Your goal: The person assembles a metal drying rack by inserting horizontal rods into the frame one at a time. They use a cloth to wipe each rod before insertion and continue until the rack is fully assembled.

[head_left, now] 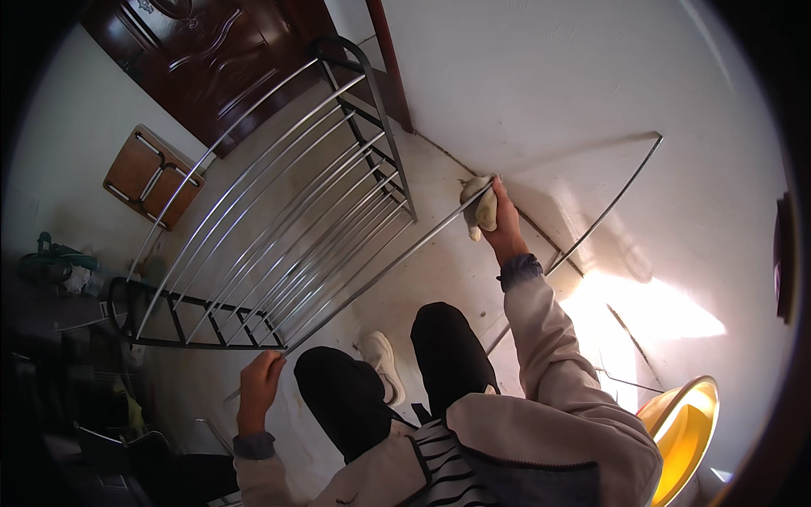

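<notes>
A metal rack (283, 220) with black end frames and several silver crossbars stands tilted in front of me. A long thin metal rod (405, 252) slants along its near right side, between my two hands. My left hand (260, 389) is closed on the rod's lower end, beside the corner of the near black frame (198, 345). My right hand (504, 224) is closed round a pale beige cloth (480, 209), which is pressed against the rod's upper end. Whether the rod is joined to the rack, I cannot tell.
Another thin metal rod (621, 190) leans by the white wall at right. A yellow basin (688, 439) stands at the lower right. Behind the rack are a dark red door (228, 63) and a folded brown stool (152, 177). Dark clutter (59, 266) lies at left.
</notes>
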Available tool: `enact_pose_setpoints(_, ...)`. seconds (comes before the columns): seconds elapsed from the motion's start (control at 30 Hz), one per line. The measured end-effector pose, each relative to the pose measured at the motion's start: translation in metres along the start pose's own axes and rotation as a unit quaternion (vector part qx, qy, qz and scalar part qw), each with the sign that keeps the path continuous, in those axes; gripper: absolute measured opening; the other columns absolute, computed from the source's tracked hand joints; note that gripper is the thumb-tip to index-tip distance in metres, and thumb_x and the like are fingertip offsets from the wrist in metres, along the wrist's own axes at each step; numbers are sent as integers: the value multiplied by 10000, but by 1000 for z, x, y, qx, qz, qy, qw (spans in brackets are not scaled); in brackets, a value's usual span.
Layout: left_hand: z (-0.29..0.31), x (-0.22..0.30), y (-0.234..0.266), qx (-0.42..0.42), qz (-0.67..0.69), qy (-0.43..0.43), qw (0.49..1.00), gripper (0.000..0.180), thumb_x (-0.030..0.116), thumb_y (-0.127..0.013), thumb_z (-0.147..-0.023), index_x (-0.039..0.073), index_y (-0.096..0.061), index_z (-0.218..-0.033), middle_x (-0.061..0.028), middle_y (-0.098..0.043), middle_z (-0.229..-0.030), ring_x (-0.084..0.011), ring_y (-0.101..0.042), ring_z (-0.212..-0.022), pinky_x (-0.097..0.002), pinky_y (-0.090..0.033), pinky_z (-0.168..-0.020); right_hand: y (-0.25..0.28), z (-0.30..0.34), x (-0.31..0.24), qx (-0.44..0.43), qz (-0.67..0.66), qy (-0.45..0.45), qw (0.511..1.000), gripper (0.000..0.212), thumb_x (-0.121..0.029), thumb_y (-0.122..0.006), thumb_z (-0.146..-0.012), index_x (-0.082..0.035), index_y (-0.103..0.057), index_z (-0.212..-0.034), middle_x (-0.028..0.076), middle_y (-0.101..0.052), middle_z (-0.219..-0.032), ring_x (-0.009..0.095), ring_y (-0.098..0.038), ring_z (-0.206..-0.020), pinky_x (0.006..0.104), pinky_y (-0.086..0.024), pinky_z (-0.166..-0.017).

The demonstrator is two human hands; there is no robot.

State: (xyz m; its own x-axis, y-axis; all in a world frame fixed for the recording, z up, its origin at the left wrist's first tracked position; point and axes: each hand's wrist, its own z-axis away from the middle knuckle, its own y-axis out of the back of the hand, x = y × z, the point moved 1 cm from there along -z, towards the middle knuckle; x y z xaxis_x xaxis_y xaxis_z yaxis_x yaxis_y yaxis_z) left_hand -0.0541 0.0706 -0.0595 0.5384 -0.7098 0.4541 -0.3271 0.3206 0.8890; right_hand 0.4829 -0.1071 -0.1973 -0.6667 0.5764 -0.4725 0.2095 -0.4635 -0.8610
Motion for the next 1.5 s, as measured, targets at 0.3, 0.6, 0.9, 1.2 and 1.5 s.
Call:
enact_pose_setpoints(0.3,-66,24,-41,-99,107,-8,989,259,199,-681,-979,7,-637,-1148,-99,-578,-728,-194,-551,-620,-336,-473,-625,-15,9,19,43,72,89,992,401,-389,-469,-1090,-9,-583,-1146,154,-694,-1033,267,-667,-936,389,-537,-863)
enact_pose_setpoints(0.6,-142,90,-86,-96,121,-106,982,283,255,-621,-1025,-27,-634,-1013,-199,-598,-721,-364,-530,-627,-400,-442,-579,-35,33,14,-24,-46,9,999,283,-365,-507,-1079,-90,-575,-1082,90,-659,-1040,263,-640,-1048,403,-499,-990)
enact_pose_setpoints(0.9,-141,76,-87,-74,98,-100,987,288,292,-624,-1027,14,-686,-1069,-192,-699,-814,-349,-674,-687,-373,-504,-614,-33,63,-16,-127,-102,-125,979,348,-392,-504,-1069,-84,-606,-1193,90,-666,-1209,258,-615,-1178,439,-479,-1064)
enact_pose_setpoints(1.2,-135,77,-88,-30,126,-123,984,258,250,-627,-1031,0,-688,-1031,-151,-655,-745,-211,-601,-634,-352,-462,-581,-20,61,-18,-58,50,-53,996,353,-318,-545,-1049,-34,-598,-1251,123,-684,-1148,230,-684,-1019,351,-588,-869)
enact_pose_setpoints(1.5,-133,74,-87,-7,78,-144,986,246,267,-660,-998,27,-690,-1041,-170,-712,-860,-365,-687,-740,-409,-523,-622,16,33,-3,-62,218,22,974,303,-278,-605,-1016,-26,-631,-1181,108,-692,-1112,226,-678,-998,372,-564,-878)
